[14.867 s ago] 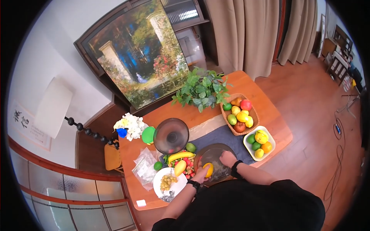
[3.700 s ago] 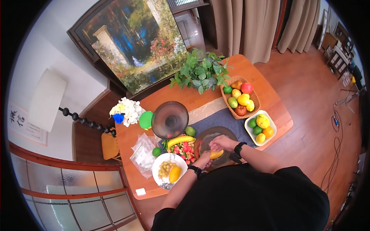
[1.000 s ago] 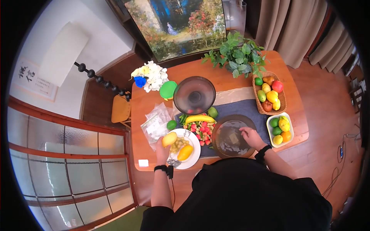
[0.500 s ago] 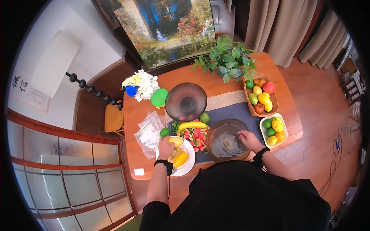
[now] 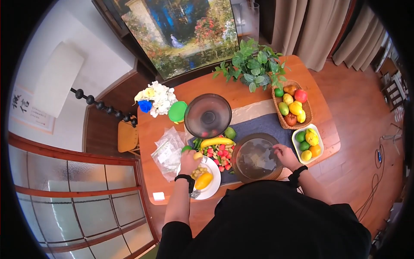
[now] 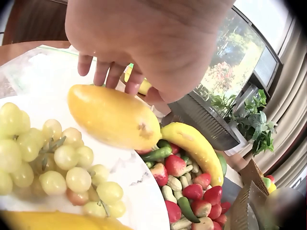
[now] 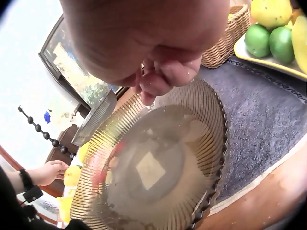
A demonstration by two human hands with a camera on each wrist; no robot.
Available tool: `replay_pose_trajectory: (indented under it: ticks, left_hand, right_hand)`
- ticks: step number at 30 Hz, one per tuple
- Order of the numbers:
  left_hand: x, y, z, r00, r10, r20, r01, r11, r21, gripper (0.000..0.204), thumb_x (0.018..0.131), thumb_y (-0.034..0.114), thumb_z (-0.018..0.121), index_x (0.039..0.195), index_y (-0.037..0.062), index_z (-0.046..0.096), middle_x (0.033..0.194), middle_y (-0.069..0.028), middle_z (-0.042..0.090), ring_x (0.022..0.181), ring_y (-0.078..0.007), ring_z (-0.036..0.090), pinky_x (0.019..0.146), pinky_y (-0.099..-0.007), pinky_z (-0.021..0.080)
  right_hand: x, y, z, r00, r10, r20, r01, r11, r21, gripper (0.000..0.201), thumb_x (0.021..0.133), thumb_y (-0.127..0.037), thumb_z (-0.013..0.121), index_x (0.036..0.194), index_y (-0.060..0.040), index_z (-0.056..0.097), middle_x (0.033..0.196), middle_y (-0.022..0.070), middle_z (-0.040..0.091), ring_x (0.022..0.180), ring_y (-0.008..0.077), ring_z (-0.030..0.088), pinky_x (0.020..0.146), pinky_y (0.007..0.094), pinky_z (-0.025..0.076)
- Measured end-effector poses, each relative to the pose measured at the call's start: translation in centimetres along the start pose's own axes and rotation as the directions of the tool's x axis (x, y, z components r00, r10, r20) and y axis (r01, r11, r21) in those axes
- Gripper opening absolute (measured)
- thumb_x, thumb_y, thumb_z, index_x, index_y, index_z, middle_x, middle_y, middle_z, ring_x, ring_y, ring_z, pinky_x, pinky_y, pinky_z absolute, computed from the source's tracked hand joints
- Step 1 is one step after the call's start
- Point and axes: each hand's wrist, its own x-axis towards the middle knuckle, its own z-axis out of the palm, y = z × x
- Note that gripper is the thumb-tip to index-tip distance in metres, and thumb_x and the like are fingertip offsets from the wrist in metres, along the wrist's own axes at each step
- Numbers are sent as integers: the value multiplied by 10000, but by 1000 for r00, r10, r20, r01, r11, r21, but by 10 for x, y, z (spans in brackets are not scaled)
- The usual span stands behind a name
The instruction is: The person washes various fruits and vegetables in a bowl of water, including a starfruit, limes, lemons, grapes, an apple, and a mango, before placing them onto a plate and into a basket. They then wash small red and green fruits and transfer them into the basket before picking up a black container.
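Note:
My left hand [image 5: 189, 163] reaches over the left side of a white plate [image 5: 213, 190]. In the left wrist view, a yellow mango [image 6: 112, 117] lies at the plate's edge; the loosely bent fingers [image 6: 100, 74] are along its far side, no thumb across its front. A second mango [image 5: 203, 181] and pale green grapes [image 6: 67, 163] lie on the plate. My right hand [image 5: 285, 156] hovers at the right rim of a ribbed glass bowl [image 5: 258, 137] containing water. Its wet fingers [image 7: 156, 84] hang loosely curled, with nothing seen in them.
A banana [image 5: 217, 141], strawberries [image 6: 194, 191], peanuts and green peppers lie between plate and bowl. Behind stands another dark glass bowl [image 5: 192, 110]. Plastic bags [image 5: 167, 149] lie at the left; a fruit basket [image 5: 288, 125] and a fruit tray [image 5: 297, 149] stand at the right.
My left hand brought the mango from the plate's left side down onto the plate, then slid forward over it. My right hand stayed beside the bowl. Earlier, both hands worked a mango over the bowl.

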Motion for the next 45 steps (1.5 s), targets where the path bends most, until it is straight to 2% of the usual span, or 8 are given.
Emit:
replay_pose_trajectory:
  ticks: [7,19,28,35,37,39,41,45]
  left_hand:
    - [0,-1,-3,931,72,357,-67,997,-27,278,762,182,716,1002,44,693,1006,-225,650,1029,-377,612,949,-432,477]
    - [24,10,-4,923,-347,-167,380,890,252,465,772,165,723,1181,14,560,1141,-219,567,1063,-397,579,881,-486,502]
    - [42,-12,3,899,-426,105,380,876,297,512,804,204,716,1261,76,524,1184,-230,571,1078,-415,599,925,-471,500]
    - [15,45,0,778,-369,-509,310,929,-200,506,836,224,671,1275,15,531,1029,-199,597,878,-395,585,854,-468,462]
    - [-3,70,18,919,-152,-364,-45,876,-479,364,909,191,625,1224,25,551,1076,-206,598,903,-318,594,780,-410,508]
    - [-22,138,10,954,-212,211,296,573,-764,303,1001,271,539,1198,43,572,1022,-158,630,696,-209,590,541,-299,484]
    - [-28,164,17,724,14,690,641,359,-679,365,1034,404,467,1155,73,560,925,-116,621,522,-143,524,404,-215,373]
    - [-35,186,73,544,102,833,736,420,-531,424,1049,488,367,1069,97,529,822,-81,599,501,-116,462,431,-219,338]
  right_hand:
    - [-7,6,3,1000,16,-11,-16,1000,11,251,910,-90,572,1134,-7,646,917,178,711,854,290,700,789,371,537]
    - [-9,9,-3,999,-3,-48,3,1000,5,241,917,-103,556,1122,-16,649,896,166,710,847,306,696,789,379,537]
    - [-23,5,-11,998,55,-35,-57,997,-51,229,915,-134,557,1092,-40,667,949,201,701,875,353,680,796,412,535]
    - [-18,17,16,998,12,58,-6,995,-104,243,906,-143,551,1088,-35,671,993,212,694,950,371,667,869,429,526]
    - [-11,23,23,991,27,133,-19,998,-61,260,898,-151,554,1089,-14,665,1012,214,693,978,370,661,889,429,519]
    - [-3,30,31,992,-8,123,24,992,-127,273,882,-127,544,1091,6,659,1028,220,689,997,372,655,908,432,511]
    - [10,47,45,987,-146,-73,126,965,-230,280,867,-101,531,1092,8,657,1046,235,679,1014,373,648,923,439,505]
    - [29,44,68,997,40,-73,-53,981,-186,268,867,-98,508,1041,33,664,945,240,685,941,428,649,894,472,520]
